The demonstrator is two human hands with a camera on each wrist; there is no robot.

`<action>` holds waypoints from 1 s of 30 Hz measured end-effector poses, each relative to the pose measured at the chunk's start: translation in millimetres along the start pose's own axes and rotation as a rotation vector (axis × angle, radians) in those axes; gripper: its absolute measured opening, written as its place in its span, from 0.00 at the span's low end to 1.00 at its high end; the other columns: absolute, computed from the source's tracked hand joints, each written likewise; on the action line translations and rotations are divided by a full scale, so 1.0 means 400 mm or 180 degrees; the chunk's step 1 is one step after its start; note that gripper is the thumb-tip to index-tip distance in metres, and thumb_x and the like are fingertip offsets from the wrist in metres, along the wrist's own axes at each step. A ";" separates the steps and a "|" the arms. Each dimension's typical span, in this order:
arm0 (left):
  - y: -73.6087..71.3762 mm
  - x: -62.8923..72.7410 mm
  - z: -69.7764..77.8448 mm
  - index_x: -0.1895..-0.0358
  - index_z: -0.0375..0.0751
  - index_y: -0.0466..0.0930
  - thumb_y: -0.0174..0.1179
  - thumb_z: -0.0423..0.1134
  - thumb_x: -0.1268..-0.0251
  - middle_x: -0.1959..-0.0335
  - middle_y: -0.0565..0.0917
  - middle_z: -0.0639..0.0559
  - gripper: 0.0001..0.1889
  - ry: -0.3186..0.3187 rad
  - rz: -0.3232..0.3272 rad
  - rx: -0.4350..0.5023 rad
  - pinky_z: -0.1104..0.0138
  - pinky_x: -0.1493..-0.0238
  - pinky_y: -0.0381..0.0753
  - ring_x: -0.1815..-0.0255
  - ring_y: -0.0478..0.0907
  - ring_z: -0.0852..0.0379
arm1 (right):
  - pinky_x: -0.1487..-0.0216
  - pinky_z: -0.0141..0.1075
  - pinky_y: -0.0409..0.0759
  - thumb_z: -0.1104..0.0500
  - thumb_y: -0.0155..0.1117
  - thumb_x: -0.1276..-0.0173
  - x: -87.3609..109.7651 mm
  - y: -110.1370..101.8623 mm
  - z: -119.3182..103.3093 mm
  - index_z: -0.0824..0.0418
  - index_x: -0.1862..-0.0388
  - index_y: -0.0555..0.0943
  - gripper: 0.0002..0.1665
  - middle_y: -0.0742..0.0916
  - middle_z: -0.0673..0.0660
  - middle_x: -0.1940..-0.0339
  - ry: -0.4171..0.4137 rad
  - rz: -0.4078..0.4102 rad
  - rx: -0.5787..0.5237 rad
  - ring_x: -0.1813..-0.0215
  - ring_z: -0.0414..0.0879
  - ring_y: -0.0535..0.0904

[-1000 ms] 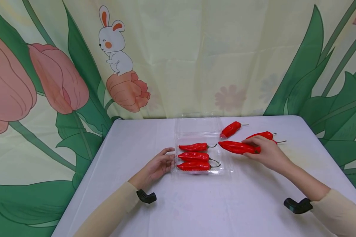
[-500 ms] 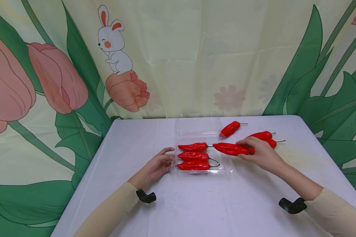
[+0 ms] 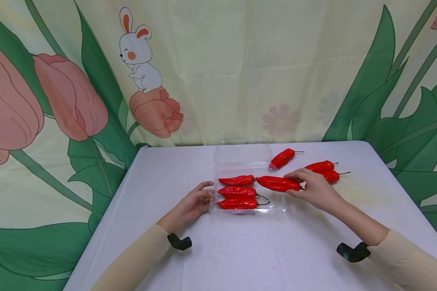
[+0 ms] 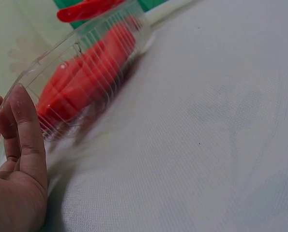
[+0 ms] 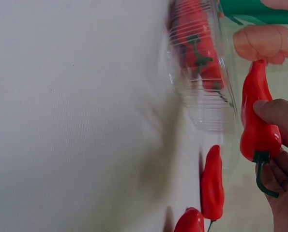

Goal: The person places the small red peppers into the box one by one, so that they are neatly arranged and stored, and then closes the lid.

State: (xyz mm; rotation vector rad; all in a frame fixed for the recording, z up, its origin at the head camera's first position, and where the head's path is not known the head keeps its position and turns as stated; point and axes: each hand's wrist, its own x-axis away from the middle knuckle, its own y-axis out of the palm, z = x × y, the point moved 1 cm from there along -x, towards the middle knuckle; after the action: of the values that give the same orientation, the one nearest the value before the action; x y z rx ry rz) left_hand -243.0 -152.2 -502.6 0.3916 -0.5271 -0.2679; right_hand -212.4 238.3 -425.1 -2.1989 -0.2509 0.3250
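Note:
My right hand (image 3: 315,190) pinches a red chili pepper (image 3: 276,183) between thumb and fingers. The pepper lies level above the right side of a clear plastic clamshell box (image 3: 278,206), its tip pointing left. In the right wrist view the held pepper (image 5: 259,116) shows its curved green stem hanging toward the palm. Three red peppers (image 3: 236,192) lie side by side in the box, stems to the right. My left hand (image 3: 193,204) is at the box's left wall, fingers loosely extended. The left wrist view shows its fingertips (image 4: 20,104) against the clear wall.
The box's clear lid (image 3: 243,153) stands open toward the back. One loose pepper (image 3: 283,159) lies beside it, and two more peppers (image 3: 320,166) lie farther right, partly behind my right hand. A white cloth (image 3: 233,250) covers the table, with a printed curtain (image 3: 218,72) behind.
My right hand has moved left with the chili pepper, bringing its tip over the box's right part. The left hand and the peppers in the box have stayed put.

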 end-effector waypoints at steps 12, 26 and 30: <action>0.000 0.000 -0.001 0.31 0.51 0.64 0.57 0.35 0.26 0.57 0.80 0.54 0.24 0.0004 -0.0001 -0.0031 0.74 0.60 0.83 0.64 0.78 0.59 | 0.51 0.50 0.88 0.58 0.81 0.42 -0.004 0.024 -0.009 0.58 0.38 0.83 0.32 0.87 0.60 0.45 0.0012 -0.0065 -0.0088 0.46 0.56 0.83; 0.003 0.004 0.002 0.32 0.50 0.64 0.57 0.34 0.26 0.59 0.80 0.54 0.23 0.0022 -0.0008 -0.0010 0.74 0.62 0.83 0.67 0.77 0.60 | 0.52 0.46 0.88 0.59 0.81 0.42 -0.026 0.055 -0.041 0.58 0.39 0.83 0.31 0.87 0.58 0.45 -0.0040 -0.0141 -0.0175 0.47 0.52 0.83; 0.003 0.004 0.001 0.31 0.51 0.64 0.56 0.34 0.25 0.59 0.80 0.54 0.23 0.0013 -0.0007 0.0005 0.74 0.61 0.83 0.67 0.77 0.60 | 0.51 0.46 0.88 0.59 0.80 0.41 -0.032 0.066 -0.051 0.58 0.39 0.83 0.30 0.87 0.57 0.46 -0.0066 -0.0162 -0.0195 0.48 0.51 0.83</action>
State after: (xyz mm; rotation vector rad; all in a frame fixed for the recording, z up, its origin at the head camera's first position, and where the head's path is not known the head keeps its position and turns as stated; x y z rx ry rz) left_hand -241.7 -151.8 -500.8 0.3943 -0.5227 -0.2688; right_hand -216.4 203.7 -432.3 -2.2462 -0.3318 0.3158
